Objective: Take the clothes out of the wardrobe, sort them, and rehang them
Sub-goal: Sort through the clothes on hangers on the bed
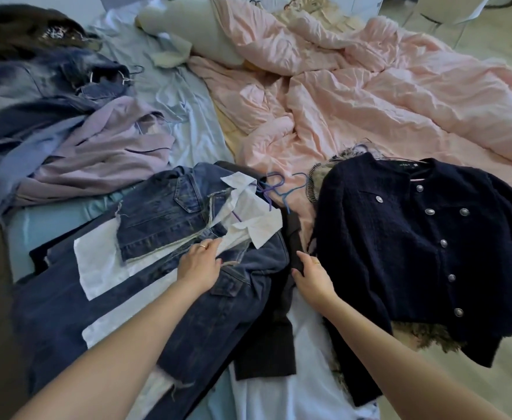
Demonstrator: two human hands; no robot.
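Observation:
Clothes on hangers lie spread over a bed. In front of me a denim jacket (160,213) with a white shirt (257,225) inside it lies on its purple and blue hangers (274,189). My left hand (200,263) rests on the jacket's front, fingers fairly straight. Beside it my right hand (310,275) grips the edge of a dark brown garment (275,334). A navy button cardigan (424,247) lies to the right on a furry piece (321,174).
A heap of denim (36,83), lilac (112,147) and light blue clothes fills the left of the bed, with a dark fur coat (21,28) behind. A crumpled pink duvet (369,95) and a grey plush toy (194,28) lie at the back. Floor shows right.

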